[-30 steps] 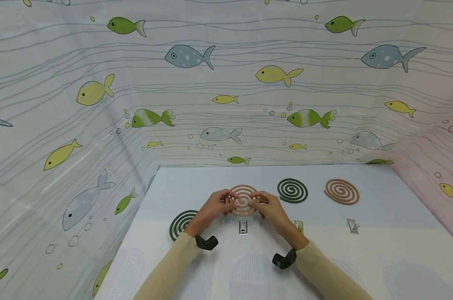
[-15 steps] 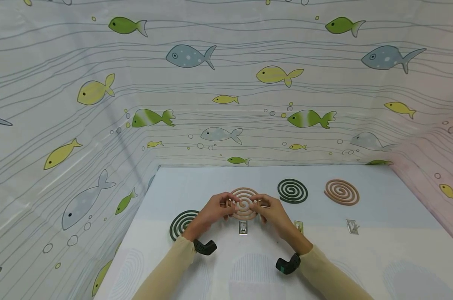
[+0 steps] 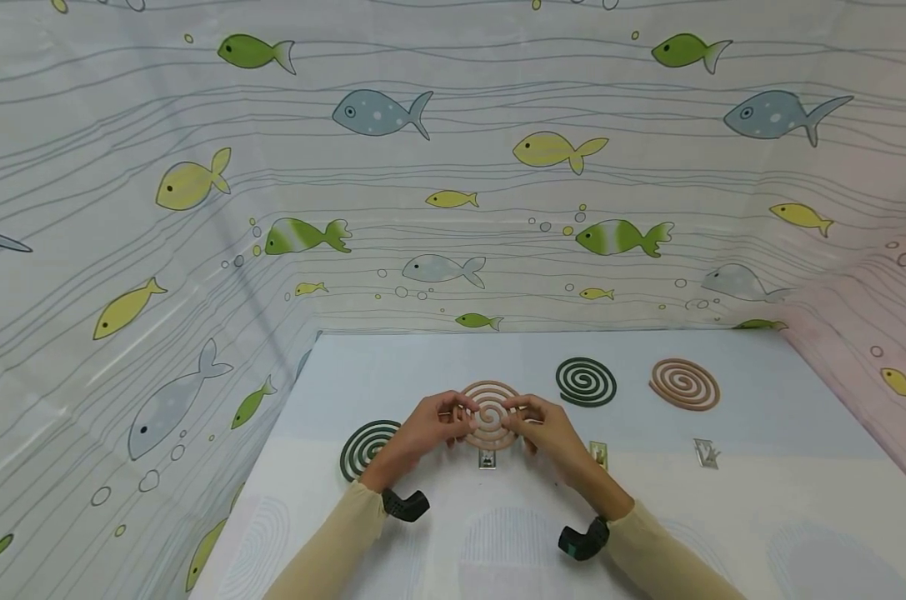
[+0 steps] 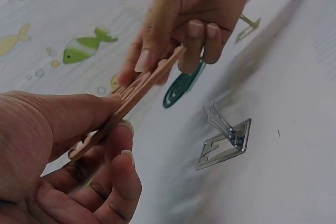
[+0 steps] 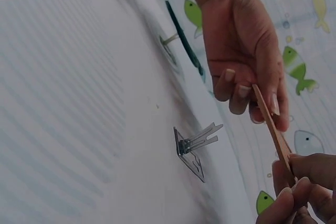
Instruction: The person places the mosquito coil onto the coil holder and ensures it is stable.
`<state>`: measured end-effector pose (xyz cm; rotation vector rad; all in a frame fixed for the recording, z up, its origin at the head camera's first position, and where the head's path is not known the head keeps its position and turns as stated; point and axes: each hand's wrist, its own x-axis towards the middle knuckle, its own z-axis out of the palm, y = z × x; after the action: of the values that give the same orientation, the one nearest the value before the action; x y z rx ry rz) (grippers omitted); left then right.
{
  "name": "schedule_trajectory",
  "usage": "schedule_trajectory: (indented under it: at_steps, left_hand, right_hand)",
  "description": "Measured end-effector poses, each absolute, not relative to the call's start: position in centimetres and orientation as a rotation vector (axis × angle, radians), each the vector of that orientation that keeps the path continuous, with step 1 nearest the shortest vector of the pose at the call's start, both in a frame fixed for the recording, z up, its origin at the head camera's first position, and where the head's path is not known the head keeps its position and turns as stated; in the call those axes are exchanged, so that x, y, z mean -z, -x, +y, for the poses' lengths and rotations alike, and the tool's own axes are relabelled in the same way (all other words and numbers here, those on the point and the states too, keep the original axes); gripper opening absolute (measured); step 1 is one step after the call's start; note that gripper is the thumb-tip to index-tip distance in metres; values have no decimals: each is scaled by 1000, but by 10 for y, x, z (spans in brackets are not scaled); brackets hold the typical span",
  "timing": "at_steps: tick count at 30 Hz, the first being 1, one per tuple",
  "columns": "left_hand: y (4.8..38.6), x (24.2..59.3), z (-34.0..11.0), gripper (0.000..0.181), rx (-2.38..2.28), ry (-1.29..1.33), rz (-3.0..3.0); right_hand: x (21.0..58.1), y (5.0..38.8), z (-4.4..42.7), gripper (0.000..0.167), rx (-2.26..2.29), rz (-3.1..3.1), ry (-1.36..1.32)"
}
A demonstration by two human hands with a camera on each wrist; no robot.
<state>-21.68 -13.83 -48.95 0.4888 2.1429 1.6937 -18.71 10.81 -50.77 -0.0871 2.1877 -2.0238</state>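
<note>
Held tan coil (image 3: 490, 417): hung above the silver stand (image 3: 487, 459), not yet on it.
Fingers: left hand (image 3: 432, 422) and right hand (image 3: 548, 429) pinched opposite sides.
Left green coil (image 3: 362, 450): looked already mounted.
Remaining, I judged: far green coil (image 3: 584, 382) and other tan coil (image 3: 684, 384) lay flat; gold stand (image 3: 598, 453) and rightmost stand (image 3: 706, 453) carried none.

Brown coil (image 3: 490, 417): side edges hidden by the left hand (image 3: 432, 425) and right hand (image 3: 544, 425).
Green coil (image 3: 357, 450): left of the brown coil, right part behind the left wrist (image 3: 382, 473).
Silver stand (image 3: 487, 460): near side of the brown coil, far part covered by it.
Gold stand (image 3: 598, 452): right of the brown coil, lower end behind the right wrist (image 3: 604, 493).
Sleeves (image 3: 336, 535): cut off by the bottom edge.
</note>
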Motion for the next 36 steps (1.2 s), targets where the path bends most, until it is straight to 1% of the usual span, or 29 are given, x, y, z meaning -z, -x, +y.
schedule_trajectory:
  at_steps: [9, 18, 28, 36]
  left_hand:
    - [211, 491, -141, 29, -1680, -548, 2134]
    - [204, 495, -147, 28, -1676, -532, 2107]
    - [192, 498, -152, 28, -1701, -537, 2052]
    - [184, 502, -153, 28, -1706, -503, 2026]
  right_hand:
    - [507, 180, 110, 34, 2009, 2173, 121]
    - [504, 177, 112, 32, 1992, 2148, 179]
    - [507, 169, 113, 37, 1942, 2131, 226]
    - [511, 161, 116, 37, 1900, 2132, 219]
